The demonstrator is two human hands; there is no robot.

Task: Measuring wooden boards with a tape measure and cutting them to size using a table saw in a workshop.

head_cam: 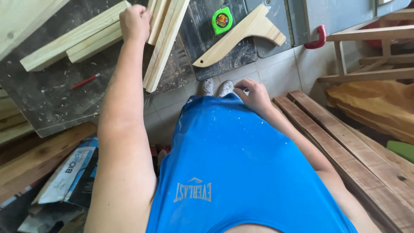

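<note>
Head view shows your left hand (pixel 135 22) closed in a fist on the pale slats (pixel 166 41) near the far edge of the dark bench (pixel 47 101). Your right hand (pixel 254 96) rests at your shirt hem (pixel 224 100), fingers loosely curled, holding nothing I can see. The slats hang over the near edge; I think a push could tip them off. Your arm hides part of the bench, and your grip under the fist is hard to see.
</note>
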